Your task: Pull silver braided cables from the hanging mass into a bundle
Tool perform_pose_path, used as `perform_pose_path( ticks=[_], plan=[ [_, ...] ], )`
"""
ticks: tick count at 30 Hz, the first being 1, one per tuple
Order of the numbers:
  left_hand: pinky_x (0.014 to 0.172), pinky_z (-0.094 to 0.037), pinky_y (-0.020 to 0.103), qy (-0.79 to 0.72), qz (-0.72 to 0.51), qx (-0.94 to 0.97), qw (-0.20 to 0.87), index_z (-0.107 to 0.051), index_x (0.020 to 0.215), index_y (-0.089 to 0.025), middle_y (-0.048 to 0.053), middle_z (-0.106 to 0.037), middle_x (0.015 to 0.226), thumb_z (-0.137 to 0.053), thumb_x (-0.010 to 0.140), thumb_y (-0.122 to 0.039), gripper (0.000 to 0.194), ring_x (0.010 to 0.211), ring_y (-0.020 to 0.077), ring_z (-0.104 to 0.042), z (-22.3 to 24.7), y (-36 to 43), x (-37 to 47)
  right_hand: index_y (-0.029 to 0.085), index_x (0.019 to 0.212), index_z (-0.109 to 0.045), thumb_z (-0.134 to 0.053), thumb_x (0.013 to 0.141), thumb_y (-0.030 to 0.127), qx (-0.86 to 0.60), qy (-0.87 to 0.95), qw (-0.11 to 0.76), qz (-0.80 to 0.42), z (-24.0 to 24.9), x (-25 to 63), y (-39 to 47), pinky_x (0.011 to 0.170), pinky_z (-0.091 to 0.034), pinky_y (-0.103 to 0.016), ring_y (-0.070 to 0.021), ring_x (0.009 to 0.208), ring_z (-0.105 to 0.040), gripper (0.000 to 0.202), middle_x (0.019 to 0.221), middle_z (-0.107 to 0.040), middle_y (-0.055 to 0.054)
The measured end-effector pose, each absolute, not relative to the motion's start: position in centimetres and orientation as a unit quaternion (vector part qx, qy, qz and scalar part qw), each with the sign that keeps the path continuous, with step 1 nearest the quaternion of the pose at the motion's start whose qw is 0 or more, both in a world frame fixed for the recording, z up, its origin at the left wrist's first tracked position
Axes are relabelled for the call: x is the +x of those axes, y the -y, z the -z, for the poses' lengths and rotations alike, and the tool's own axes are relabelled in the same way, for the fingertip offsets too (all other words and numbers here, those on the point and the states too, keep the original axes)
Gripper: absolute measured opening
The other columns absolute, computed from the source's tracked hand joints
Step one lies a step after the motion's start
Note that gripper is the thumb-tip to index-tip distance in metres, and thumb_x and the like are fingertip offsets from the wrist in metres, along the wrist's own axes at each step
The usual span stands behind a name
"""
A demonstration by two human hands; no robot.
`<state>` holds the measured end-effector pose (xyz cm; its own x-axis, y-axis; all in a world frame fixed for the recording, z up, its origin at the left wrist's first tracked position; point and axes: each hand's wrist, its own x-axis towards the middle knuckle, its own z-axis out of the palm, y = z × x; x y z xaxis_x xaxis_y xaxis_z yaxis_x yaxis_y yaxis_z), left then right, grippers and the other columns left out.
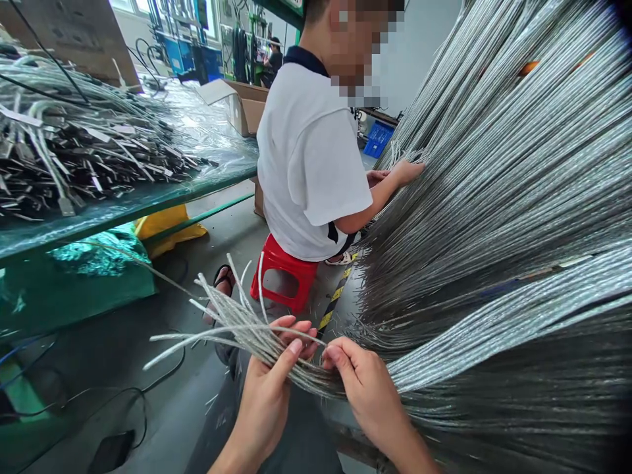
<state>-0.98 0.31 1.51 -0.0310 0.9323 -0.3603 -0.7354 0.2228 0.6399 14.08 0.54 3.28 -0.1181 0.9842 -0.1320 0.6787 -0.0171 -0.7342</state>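
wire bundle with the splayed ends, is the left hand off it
No, the left hand holds the wire bundle near its splayed ends.

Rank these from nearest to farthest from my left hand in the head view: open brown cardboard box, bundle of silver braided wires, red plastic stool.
1. Bundle of silver braided wires: held in your left hand.
2. Red plastic stool: ahead on the floor, under the seated person in white.
3. Open brown cardboard box: farther back, left of that person in the picture.
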Motion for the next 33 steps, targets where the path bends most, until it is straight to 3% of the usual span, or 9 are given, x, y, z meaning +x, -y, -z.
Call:
perform_pose_path(
  ticks=[4, 8, 12, 23, 33],
  plan=[
    [0.08, -0.058, 0.033, -0.393, -0.611, 0.117, 0.677, -0.067, 0.099, -0.017, 0.007, -0.073, 0.1, -0.079, 0.074, -0.027, 0.029, 0.095, 0.0223, -0.069, -1.4, -0.6, -0.8, 0.022, 0.083, -0.062, -0.039, 0.1, 0.045, -0.623, 0.626, 0.271, -0.381, -3.4, 14.0, -0.4, 0.066, -0.039, -0.025, -0.0181, 0.073, -0.065, 0.037, 0.077, -0.071, -0.002],
    [0.079, -0.058, 0.031, -0.4, -0.624, 0.111, 0.662, -0.068, 0.095, -0.018, 0.006, -0.072, 0.107, -0.078, 0.076, -0.03, 0.025, 0.099, 0.0221, -0.068, -1.7, -0.9, -0.6, 0.021, 0.079, -0.063, -0.042, 0.099, 0.042, -0.611, 0.654, 0.262, -0.362, -3.7, 13.9, -0.3, 0.064, -0.037, -0.026, -0.0173, 0.071, -0.061, 0.036, 0.075, -0.068, -0.001],
    [0.076, -0.057, 0.029, -0.4, -0.631, 0.078, 0.659, -0.067, 0.091, -0.018, 0.004, -0.073, 0.097, -0.082, 0.071, -0.03, 0.027, 0.092, 0.0211, -0.07, -1.8, -1.1, -0.3, 0.02, 0.077, -0.062, -0.044, 0.098, 0.038, -0.603, 0.675, 0.26, -0.337, -3.6, 14.1, -0.3, 0.065, -0.036, -0.026, -0.0168, 0.072, -0.058, 0.034, 0.076, -0.064, -0.002],
    [0.077, -0.059, 0.03, -0.393, -0.641, 0.072, 0.656, -0.067, 0.096, -0.02, 0.005, -0.074, 0.099, -0.078, 0.076, -0.035, 0.027, 0.09, 0.0195, -0.071, -1.2, -0.8, -0.1, 0.019, 0.08, -0.061, -0.044, 0.098, 0.038, -0.591, 0.659, 0.315, -0.344, -3.2, 14.7, -0.5, 0.069, -0.039, -0.026, -0.0168, 0.077, -0.058, 0.031, 0.081, -0.063, -0.002],
    [0.08, -0.058, 0.03, -0.384, -0.673, 0.01, 0.631, -0.066, 0.088, -0.02, 0.002, -0.074, 0.089, -0.083, 0.069, -0.038, 0.031, 0.086, 0.0189, -0.072, -1.1, -1.1, 0.6, 0.02, 0.077, -0.06, -0.049, 0.096, 0.025, -0.57, 0.72, 0.184, -0.351, -5.5, 16.5, -0.6, 0.074, -0.041, -0.027, -0.0174, 0.084, -0.06, 0.022, 0.088, -0.065, -0.002]
  ],
)
